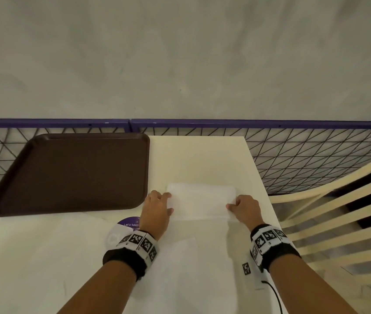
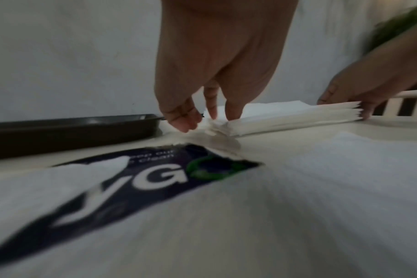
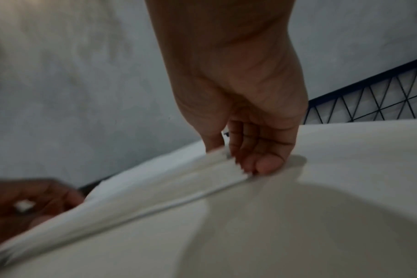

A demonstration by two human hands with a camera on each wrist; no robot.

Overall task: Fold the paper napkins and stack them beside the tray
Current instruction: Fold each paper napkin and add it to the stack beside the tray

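A stack of folded white napkins [image 1: 200,201] lies on the cream table [image 1: 198,155], just right of the brown tray [image 1: 73,173]. My left hand [image 1: 168,202] pinches the stack's left end, thumb near and fingers far. In the left wrist view that end of the napkin stack [image 2: 286,116] looks crumpled under my left hand [image 2: 202,120]. My right hand [image 1: 233,203] grips the right end. In the right wrist view my right hand [image 3: 233,156] has the thumb on top of the napkin stack [image 3: 155,188] and the fingers against its edge.
Unfolded napkins lie nearer to me: one between my forearms [image 1: 180,268], one at the left [image 1: 44,257] partly over a purple sticker [image 1: 131,223]. A wire fence [image 1: 316,155] runs behind the table. A cream slatted chair [image 1: 338,211] stands at the right.
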